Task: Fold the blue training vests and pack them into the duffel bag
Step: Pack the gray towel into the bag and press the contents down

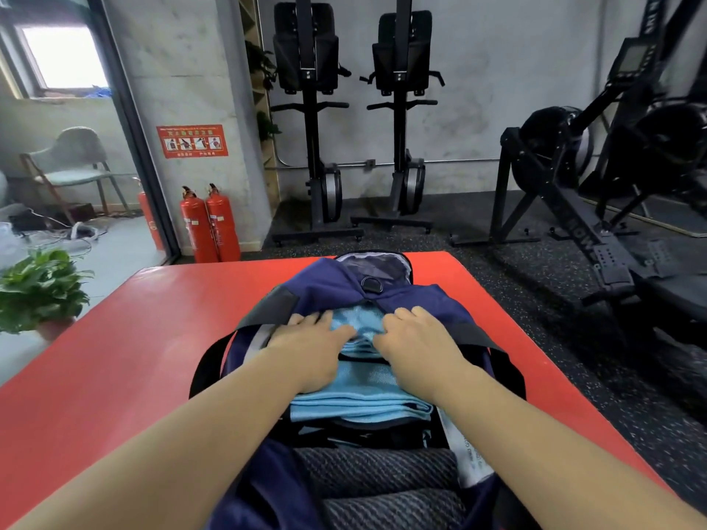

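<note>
Blue training vests (359, 392) lie folded in a stack inside the open navy duffel bag (432, 304), their far edge tucked under the bag's flap. The left hand (310, 346) presses flat on the stack, fingers straight and together. The right hand (417, 346) rests beside it with bent knuckles; I cannot tell whether it pinches cloth. Grey ribbed rolls (378, 476) fill the bag's near end. The bag sits on a red mat (134, 338), with wide bare surface to its left and a narrower strip before the right edge.
</note>
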